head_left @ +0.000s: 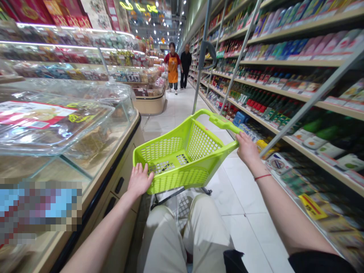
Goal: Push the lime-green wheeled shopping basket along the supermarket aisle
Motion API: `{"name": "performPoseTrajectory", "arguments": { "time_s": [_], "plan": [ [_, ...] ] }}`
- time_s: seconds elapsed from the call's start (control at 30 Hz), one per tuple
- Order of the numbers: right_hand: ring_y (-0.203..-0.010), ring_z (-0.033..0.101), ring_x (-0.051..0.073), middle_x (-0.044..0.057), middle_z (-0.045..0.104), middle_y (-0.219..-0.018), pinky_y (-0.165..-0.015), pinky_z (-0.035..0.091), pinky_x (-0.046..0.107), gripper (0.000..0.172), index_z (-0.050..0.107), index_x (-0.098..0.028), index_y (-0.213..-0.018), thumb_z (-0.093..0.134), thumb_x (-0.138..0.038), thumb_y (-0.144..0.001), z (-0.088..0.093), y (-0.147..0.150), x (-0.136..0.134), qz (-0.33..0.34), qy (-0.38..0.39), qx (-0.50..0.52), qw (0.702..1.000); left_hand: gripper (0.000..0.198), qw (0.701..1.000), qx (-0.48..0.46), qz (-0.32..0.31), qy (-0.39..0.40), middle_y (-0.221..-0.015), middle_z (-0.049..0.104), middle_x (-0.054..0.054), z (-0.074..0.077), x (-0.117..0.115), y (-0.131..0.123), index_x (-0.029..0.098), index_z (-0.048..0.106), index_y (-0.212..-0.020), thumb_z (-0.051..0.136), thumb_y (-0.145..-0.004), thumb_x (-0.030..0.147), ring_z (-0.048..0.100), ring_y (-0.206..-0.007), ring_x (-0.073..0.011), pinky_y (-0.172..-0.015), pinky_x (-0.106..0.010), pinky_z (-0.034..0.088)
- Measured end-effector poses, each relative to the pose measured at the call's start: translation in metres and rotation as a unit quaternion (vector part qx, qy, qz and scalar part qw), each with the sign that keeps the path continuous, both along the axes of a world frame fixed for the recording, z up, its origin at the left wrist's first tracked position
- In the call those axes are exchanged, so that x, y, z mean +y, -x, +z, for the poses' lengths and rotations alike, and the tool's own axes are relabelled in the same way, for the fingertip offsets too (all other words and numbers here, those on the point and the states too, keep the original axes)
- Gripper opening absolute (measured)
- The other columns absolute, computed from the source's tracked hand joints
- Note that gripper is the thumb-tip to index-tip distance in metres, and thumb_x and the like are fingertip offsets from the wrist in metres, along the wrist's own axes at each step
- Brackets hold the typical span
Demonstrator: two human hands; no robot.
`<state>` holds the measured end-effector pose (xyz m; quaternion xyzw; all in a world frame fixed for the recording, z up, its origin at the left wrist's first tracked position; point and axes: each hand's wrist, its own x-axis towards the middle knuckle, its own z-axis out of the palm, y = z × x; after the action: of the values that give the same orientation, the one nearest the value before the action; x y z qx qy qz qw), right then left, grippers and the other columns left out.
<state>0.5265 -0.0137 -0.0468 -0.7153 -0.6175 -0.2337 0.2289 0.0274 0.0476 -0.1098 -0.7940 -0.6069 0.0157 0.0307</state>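
A lime-green shopping cart (186, 153) stands turned sideways right in front of my legs, its basket holding nothing I can see. My left hand (140, 180) rests on the near left corner of the basket rim, thumb apart and fingertips hooked over the edge. At the handle end, my right hand (247, 147) is wrapped around the right corner of the handle (224, 123). The palm sides of both hands are hidden. A red string bracelet (262, 177) circles my right wrist.
To the left runs a wooden display counter (125, 155) with clear-lidded food bins. Tall shelves (287, 102) of bottles and packets line the right side. Ahead in the aisle are a person in an orange apron (172, 68) and another in dark clothes (185, 66). A grey slanted pole (199, 83) rises beyond the cart.
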Motion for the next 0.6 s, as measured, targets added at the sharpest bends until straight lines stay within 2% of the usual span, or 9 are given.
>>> {"name": "performPoseTrajectory", "arguments": {
  "time_s": [0.13,0.27,0.37,0.5,0.6],
  "plan": [
    [-0.144,0.036,0.03,0.019,0.046,-0.151,-0.118,0.033,0.052,0.061,0.049,-0.008,-0.141,0.041,0.0,-0.081,-0.009,0.026,-0.008,-0.018,0.004,-0.025,1.0,0.066,1.0,-0.005,0.001,-0.006,-0.153,0.037,-0.026,-0.001,0.0,0.001,0.003,0.039,-0.148,0.031,-0.098,0.044,0.028,-0.148,-0.0346,-0.12,-0.046,0.023],
    [-0.146,0.032,0.03,0.017,0.041,-0.154,-0.116,0.033,0.056,0.063,0.049,-0.014,-0.142,0.042,0.001,-0.081,-0.016,0.046,-0.018,0.014,0.003,-0.065,0.998,0.066,1.0,-0.005,0.001,-0.009,-0.153,0.038,-0.026,-0.002,0.0,0.002,0.002,0.04,-0.148,0.031,-0.098,0.045,0.028,-0.148,-0.0344,-0.12,-0.046,0.023],
    [-0.146,0.032,0.03,0.018,0.041,-0.154,-0.116,0.032,0.055,0.068,0.046,-0.014,-0.144,0.041,0.003,-0.078,-0.02,0.054,-0.024,0.039,0.02,-0.096,0.994,0.066,1.0,-0.009,0.0,-0.011,-0.153,0.038,-0.026,-0.002,0.001,0.002,0.003,0.041,-0.147,0.032,-0.098,0.045,0.029,-0.147,-0.0345,-0.12,-0.046,0.024],
    [-0.143,0.039,0.028,0.017,0.046,-0.151,-0.118,0.029,0.055,0.072,0.044,-0.013,-0.146,0.04,0.004,-0.077,-0.018,0.048,-0.025,0.081,0.034,-0.115,0.989,0.065,1.0,-0.012,0.003,-0.008,-0.153,0.038,-0.026,-0.002,0.001,0.002,0.002,0.041,-0.147,0.033,-0.098,0.044,0.029,-0.147,-0.0344,-0.12,-0.047,0.024],
    [-0.139,0.045,0.027,0.016,0.051,-0.147,-0.117,0.031,0.054,0.068,0.051,-0.014,-0.141,0.041,0.003,-0.077,-0.008,0.03,-0.02,0.088,0.042,-0.107,0.989,0.065,1.0,-0.011,0.005,0.001,-0.153,0.037,-0.026,0.0,0.0,0.001,0.002,0.039,-0.148,0.032,-0.098,0.044,0.027,-0.148,-0.0341,-0.12,-0.046,0.023]
  ]
}}
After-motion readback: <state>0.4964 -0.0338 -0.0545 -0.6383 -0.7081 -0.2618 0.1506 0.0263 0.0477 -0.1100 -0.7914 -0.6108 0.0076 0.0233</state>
